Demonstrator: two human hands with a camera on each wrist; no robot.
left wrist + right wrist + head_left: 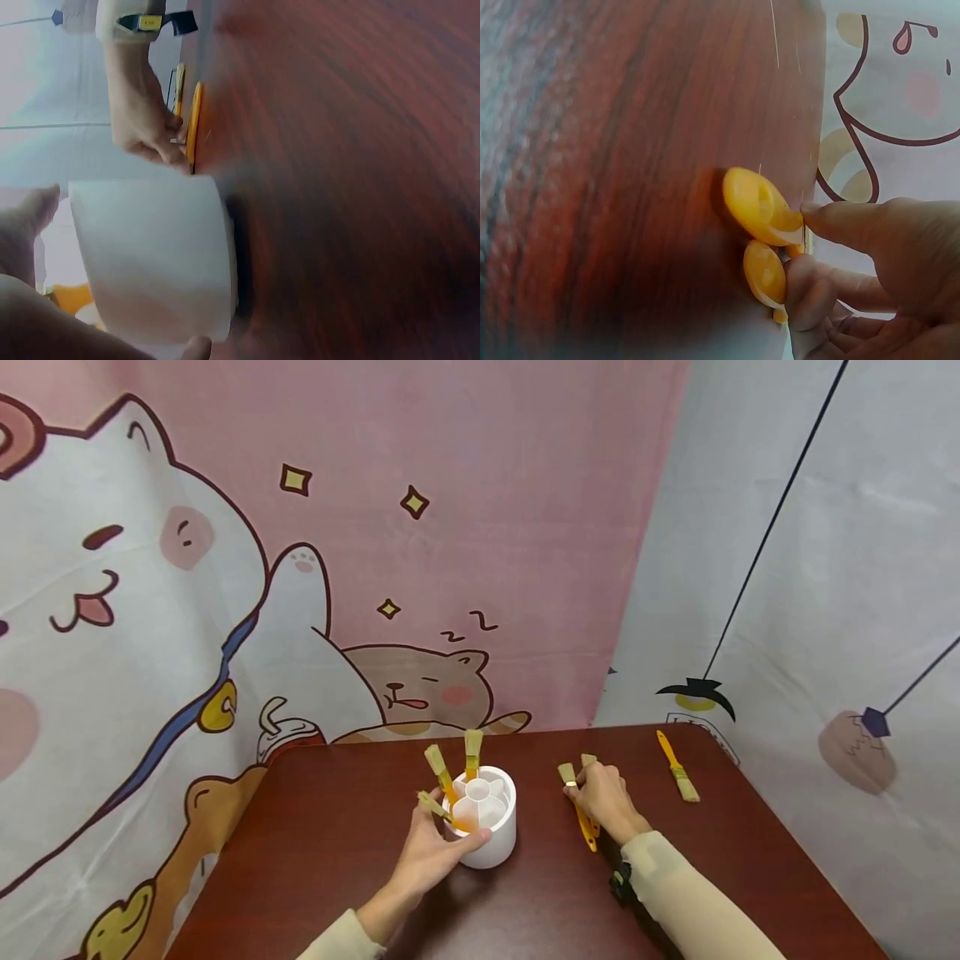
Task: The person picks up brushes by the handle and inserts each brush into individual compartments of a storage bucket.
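A white round brush pot (489, 853) with a compartmented top stands on the table and holds several orange-handled paintbrushes (472, 752), bristles up. My left hand (433, 853) grips the pot at its near left side, thumb along the front rim. In the left wrist view, the pot's plain wall (154, 255) fills the middle. To the right, two flat paintbrushes (583, 827) lie side by side on the table. My right hand (606, 797) pinches the left one near its ferrule between thumb and index finger. Their yellow handle ends (757, 206) point at the camera in the right wrist view.
Another flat paintbrush (677, 768) lies by itself near the table's far right corner. The dark red-brown table (315, 852) ends at the back against a printed curtain (510, 527) with cartoon animals. A black wrist strap (621, 883) hangs under the right sleeve.
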